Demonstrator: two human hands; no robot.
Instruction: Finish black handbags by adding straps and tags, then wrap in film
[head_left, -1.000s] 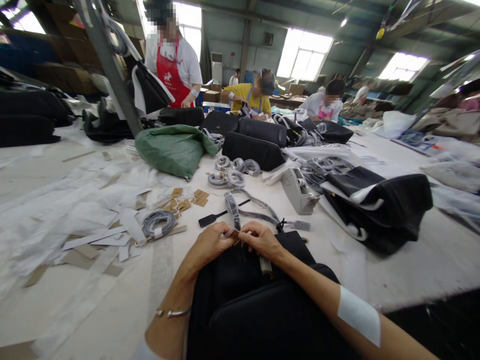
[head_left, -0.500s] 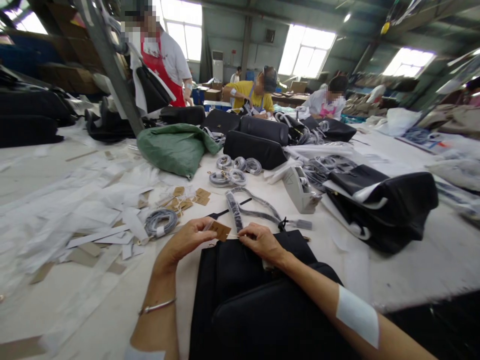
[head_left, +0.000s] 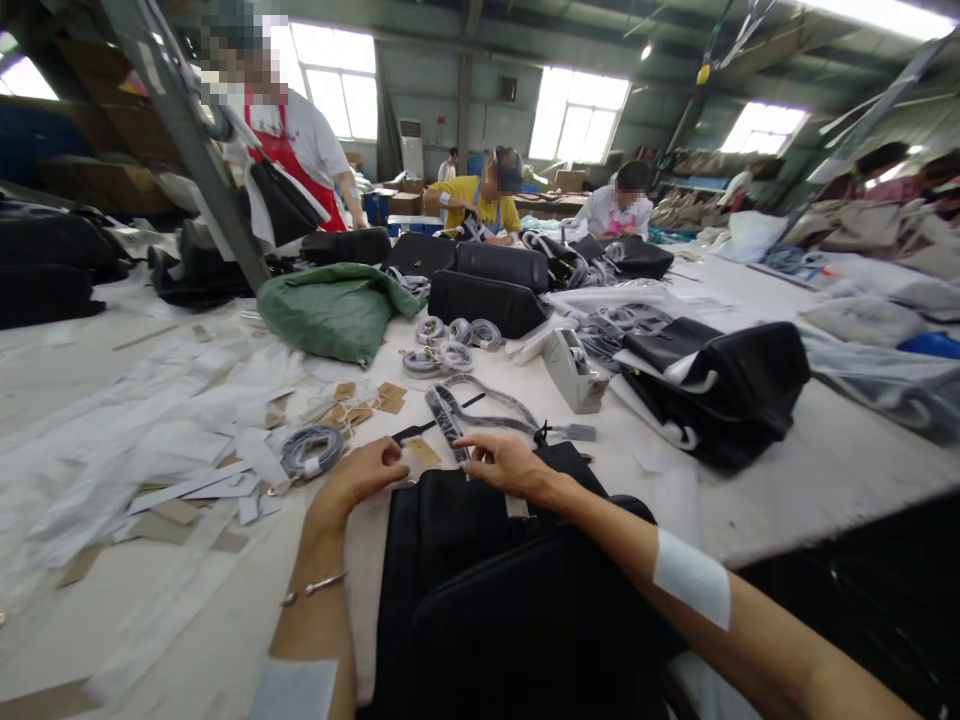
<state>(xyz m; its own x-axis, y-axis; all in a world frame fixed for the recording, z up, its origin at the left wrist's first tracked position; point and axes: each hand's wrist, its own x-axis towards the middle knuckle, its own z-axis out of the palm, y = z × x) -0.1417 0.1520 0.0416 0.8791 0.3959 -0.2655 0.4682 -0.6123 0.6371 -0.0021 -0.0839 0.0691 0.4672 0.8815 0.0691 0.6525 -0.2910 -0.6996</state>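
A black bag (head_left: 525, 610) lies in front of me on the white table. Left of its top edge is my left hand (head_left: 367, 472), its fingers curled with a gap between thumb and index finger and nothing seen between them. My right hand (head_left: 514, 466) is over the bag's top, index finger and thumb apart. Between the hands, just past the bag's edge, a brown paper tag (head_left: 424, 452) is apart from my left fingers. Whether its string touches my right fingers is hard to see. Behind it lies a plastic-wrapped strap (head_left: 448, 420).
Left are a coiled grey strap (head_left: 311, 452), several brown tags (head_left: 352, 408) and scattered paper scraps (head_left: 187, 490). Farther back stand a green sack (head_left: 330, 315), wrapped strap coils (head_left: 454, 355), a grey tape dispenser (head_left: 576, 375) and black bags (head_left: 720, 390). Several people work beyond.
My left hand has let go of the brown tag and drawn back to the left. My right thumb and index finger have spread apart. The camera view has shifted slightly to the right.
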